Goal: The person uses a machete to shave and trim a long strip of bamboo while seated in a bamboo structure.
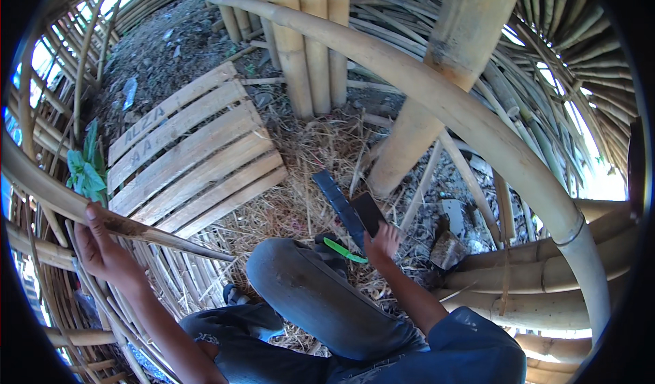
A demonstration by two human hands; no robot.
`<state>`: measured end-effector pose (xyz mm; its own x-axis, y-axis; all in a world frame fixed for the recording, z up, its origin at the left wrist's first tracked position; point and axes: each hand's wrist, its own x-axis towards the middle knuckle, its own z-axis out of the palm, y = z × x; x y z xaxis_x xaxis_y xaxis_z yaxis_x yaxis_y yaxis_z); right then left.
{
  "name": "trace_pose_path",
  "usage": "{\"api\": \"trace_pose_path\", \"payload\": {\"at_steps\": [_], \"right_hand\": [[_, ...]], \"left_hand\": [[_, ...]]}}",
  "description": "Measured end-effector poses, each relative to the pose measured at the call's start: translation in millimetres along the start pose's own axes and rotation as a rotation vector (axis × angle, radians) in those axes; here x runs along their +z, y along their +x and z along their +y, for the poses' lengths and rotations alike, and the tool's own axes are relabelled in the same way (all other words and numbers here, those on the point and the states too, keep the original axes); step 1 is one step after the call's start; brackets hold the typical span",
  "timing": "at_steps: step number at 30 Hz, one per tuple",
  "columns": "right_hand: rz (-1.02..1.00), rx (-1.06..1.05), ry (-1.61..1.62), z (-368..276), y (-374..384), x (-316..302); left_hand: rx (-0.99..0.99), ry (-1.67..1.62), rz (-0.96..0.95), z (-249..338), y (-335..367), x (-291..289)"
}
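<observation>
My left hand (106, 251) is closed around a bamboo pole (147, 230) at the left, thumb on its upper side. The pole slants down to the right and ends near my bent knee. My right hand (384, 242) is closed on the lower end of a dark flat tool (338, 206), with a long narrow strip and a broader black part beside it; its exact kind I cannot make out. Just left of that hand, above my leg, lies a slim bright green object (343, 251), partly against the dark tool.
A slatted wooden pallet (198, 145) lies left of centre on straw (310, 159). Upright bamboo posts (290, 49) and a thick leaning post (416, 131) stand ahead. A long curved bamboo pole (409, 87) arches across the view. Stones (448, 249) and stacked bamboo (532, 271) are at right.
</observation>
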<state>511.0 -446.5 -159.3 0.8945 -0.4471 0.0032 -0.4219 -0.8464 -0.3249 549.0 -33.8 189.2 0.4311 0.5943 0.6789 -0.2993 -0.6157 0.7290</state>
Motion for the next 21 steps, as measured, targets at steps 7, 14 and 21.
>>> {"api": "trace_pose_path", "payload": {"at_steps": [7,14,21], "right_hand": [[-0.188,-0.020,-0.254,-15,54,14],[-0.168,-0.097,-0.151,-1,45,-8],[0.532,0.566,0.258,95,24,-19]], "left_hand": [[-0.022,0.008,-0.018,-11,3,-2],[-0.033,0.035,-0.013,-18,7,-6],[-0.026,-0.002,0.015,-12,6,5]]}}
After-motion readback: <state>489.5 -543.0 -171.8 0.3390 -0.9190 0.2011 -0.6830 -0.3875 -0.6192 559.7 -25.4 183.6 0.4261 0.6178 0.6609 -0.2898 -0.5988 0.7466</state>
